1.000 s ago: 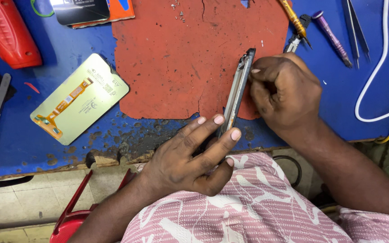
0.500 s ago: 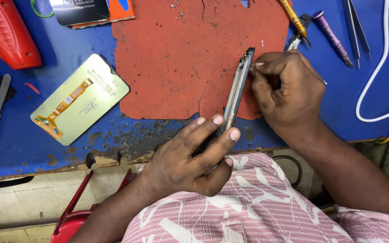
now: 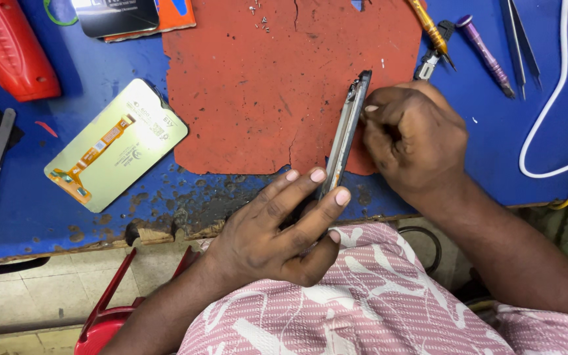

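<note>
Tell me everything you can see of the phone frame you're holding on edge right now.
The phone frame is a thin, dark slab seen edge-on, its grey metallic-looking rim facing the camera. It stands on its long edge, tilted, above the red mat and the worn blue table edge. The left hand grips its lower end; the right hand presses fingertips against its upper side.

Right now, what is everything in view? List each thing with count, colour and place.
phone frame: 1, dark, on edge over the mat, between both hands
mat: 1, red-brown, cracked, centre of table
table: 1, blue, chipped near edge
screen panel: 1, pale green with orange ribbon, left of mat
red case: 1, top left
tweezers: 1, metal, top right
purple screwdriver: 1, top right
white cable: 1, right
left hand: grips frame's lower end
right hand: fingertips at frame's edge
</note>
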